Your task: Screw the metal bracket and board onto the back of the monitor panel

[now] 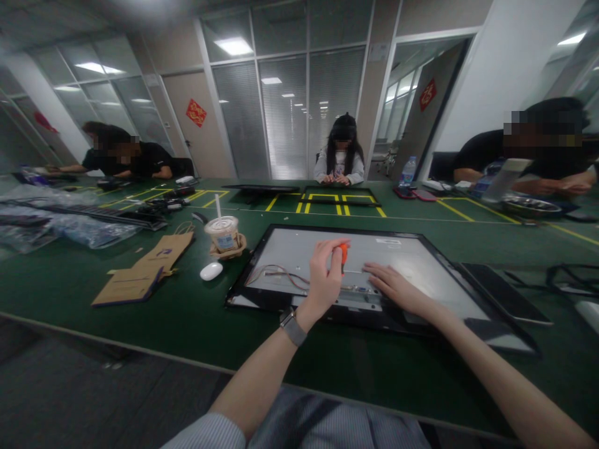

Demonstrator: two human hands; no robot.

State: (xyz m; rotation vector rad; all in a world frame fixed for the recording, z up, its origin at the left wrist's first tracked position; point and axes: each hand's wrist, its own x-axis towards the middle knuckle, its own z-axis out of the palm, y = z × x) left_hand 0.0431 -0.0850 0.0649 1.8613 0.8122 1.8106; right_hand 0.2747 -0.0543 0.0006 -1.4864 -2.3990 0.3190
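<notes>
A monitor panel (290, 247) lies flat before me, its grey metal back facing up inside a black frame. My left hand (326, 269), with a watch on its wrist, is closed round the orange handle of a screwdriver (344, 252). Its shaft is mostly hidden, so I cannot tell what the tip touches. Fingers stretched out, my right hand (390, 285) rests on the panel's back, holding nothing. Between and below the hands sits a small circuit board (358, 289) near the panel's lower edge. Thin cables (281, 272) run from the left toward it.
Left of the panel stand an iced drink cup (223, 234), a white mouse (211, 270) and brown paper bags (140, 274). A dark flat slab (503, 292) and black cables (568, 277) lie at right. Several people sit around the green table (187, 330); a black frame (341, 196) lies opposite.
</notes>
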